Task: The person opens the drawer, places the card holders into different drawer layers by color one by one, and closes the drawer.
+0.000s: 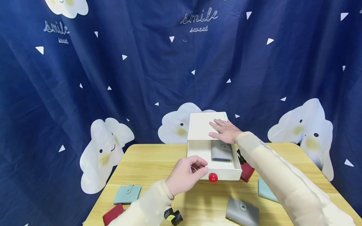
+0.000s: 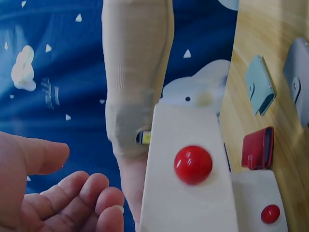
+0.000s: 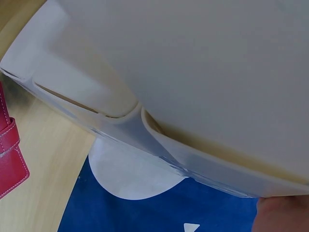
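A white drawer box (image 1: 202, 125) stands on the table, its upper drawer (image 1: 196, 155) pulled out toward me. Inside that drawer, on its right side, lies a grey snap wallet (image 1: 221, 150). My right hand (image 1: 224, 130) rests with spread fingers on the box's top; the right wrist view catches only a bit of that hand (image 3: 282, 215) at the box's edge. Just left of the drawer's red knob (image 1: 213, 178) is my left hand (image 1: 186, 174), fingers loosely bent. The left wrist view shows it holding nothing, apart from the knob (image 2: 193, 164).
A second red knob (image 2: 270, 213) marks a lower drawer. On the wooden table (image 1: 158, 157) lie a teal wallet (image 1: 128, 194) and red wallet (image 1: 113, 214) at left, and a grey wallet (image 1: 242, 211), teal wallet (image 1: 266, 190) and red wallet (image 1: 247, 172) at right. Behind hangs a blue curtain (image 1: 152, 62).
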### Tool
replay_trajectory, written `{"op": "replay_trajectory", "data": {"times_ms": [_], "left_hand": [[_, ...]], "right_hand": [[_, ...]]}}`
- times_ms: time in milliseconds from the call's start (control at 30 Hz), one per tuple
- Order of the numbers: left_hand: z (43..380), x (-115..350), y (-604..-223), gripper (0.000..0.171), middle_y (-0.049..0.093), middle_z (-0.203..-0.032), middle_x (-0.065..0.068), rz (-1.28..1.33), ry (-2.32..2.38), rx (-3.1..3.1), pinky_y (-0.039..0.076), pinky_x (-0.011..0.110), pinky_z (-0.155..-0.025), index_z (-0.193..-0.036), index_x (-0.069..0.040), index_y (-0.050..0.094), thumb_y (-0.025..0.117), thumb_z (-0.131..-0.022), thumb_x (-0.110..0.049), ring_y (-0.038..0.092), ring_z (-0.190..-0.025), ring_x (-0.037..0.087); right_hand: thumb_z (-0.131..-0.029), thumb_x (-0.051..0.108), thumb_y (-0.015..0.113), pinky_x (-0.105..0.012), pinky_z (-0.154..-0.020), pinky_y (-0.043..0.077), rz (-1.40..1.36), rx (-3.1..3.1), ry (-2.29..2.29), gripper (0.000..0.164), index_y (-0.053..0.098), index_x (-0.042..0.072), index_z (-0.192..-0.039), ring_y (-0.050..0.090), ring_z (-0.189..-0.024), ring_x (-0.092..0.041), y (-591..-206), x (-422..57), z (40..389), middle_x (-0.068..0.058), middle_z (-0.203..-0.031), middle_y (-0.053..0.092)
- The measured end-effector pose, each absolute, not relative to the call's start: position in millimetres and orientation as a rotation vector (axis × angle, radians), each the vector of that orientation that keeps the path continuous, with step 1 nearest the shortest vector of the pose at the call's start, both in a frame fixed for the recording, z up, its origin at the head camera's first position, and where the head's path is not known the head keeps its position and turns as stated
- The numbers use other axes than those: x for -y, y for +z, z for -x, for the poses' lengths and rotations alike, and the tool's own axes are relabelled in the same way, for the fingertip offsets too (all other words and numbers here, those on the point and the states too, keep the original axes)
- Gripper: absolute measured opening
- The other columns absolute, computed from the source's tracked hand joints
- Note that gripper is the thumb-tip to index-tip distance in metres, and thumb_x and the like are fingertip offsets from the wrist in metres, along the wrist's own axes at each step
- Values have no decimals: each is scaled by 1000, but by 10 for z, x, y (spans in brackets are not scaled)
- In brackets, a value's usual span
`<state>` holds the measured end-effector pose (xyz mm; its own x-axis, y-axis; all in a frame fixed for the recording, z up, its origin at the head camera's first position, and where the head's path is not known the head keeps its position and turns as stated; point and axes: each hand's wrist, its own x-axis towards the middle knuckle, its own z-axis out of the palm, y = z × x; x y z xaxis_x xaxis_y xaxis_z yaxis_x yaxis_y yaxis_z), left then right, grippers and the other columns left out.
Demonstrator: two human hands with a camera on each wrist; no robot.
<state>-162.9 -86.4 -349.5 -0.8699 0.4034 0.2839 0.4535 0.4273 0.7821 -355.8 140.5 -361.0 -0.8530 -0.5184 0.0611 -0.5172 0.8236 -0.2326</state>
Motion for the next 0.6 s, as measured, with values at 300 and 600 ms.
{"op": "replay_trajectory", "data": {"times_ms": [300, 600], "left_hand": [[1452, 759, -3756, 16, 66, -89, -8, 1173, -1343, 2586, 49, 14, -68, -103, -10, 68, 66, -92, -21, 57, -81, -4], [1371, 630, -4032, 29, 67, -105, -11, 1639, -733, 2669, 40, 2, -75, -117, -13, 66, 62, -95, -31, 54, -95, -11]], "right_hand": [[-96, 63, 35, -54, -115, 3, 857, -2985, -386, 75, 24, 16, -154, 10, -146, -29, -3611, -1405, 3551, -12, -159, 17], [-96, 63, 33, -53, -116, 1, 811, -2979, -363, 75, 21, 19, -154, 7, -147, -27, -3605, -1397, 3555, -10, -160, 14]]}}
